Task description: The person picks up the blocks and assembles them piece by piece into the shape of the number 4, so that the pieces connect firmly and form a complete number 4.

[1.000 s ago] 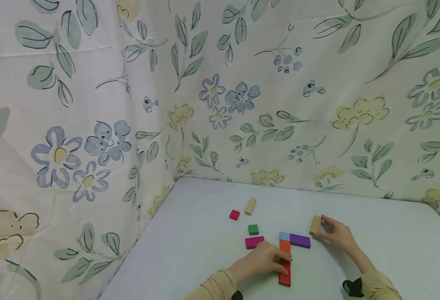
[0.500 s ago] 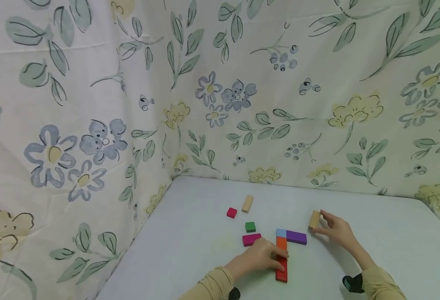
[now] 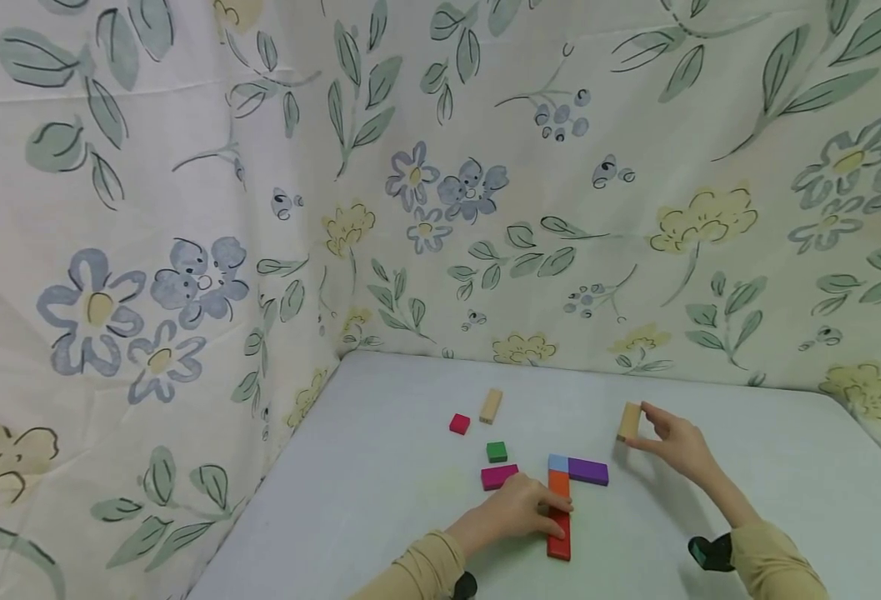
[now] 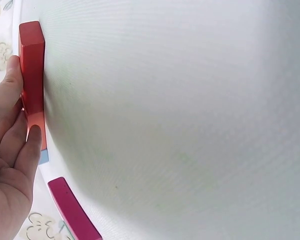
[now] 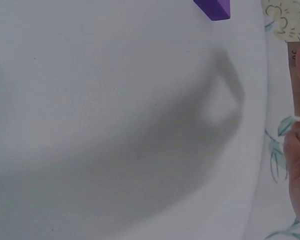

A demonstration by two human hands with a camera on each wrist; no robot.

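Observation:
In the head view, my left hand [image 3: 513, 508] holds the row at the red block [image 3: 558, 546], fingers reaching across by the orange block [image 3: 558, 482]. The left wrist view shows the red block [image 4: 33, 75] with fingertips at its side and on the orange block [image 4: 36, 125]. A light blue block [image 3: 558, 462] tops the row, and a purple block [image 3: 588, 472] extends right from it. Off to the right, my right hand [image 3: 680, 450] pinches a plain wooden block [image 3: 629, 422] by its ends, raised above the table; its shadow lies apart in the right wrist view.
Left of the row lie a magenta block [image 3: 498, 477] and a green block [image 3: 496, 452]. Farther back are a small red block [image 3: 459, 424] and another wooden block [image 3: 491, 406]. Floral cloth [image 3: 410, 275] hangs behind the white table [image 3: 380, 467].
The right hand has raised the wooden block and carried it slightly away from the purple block. The left hand stays at the row. The head view has shifted slightly.

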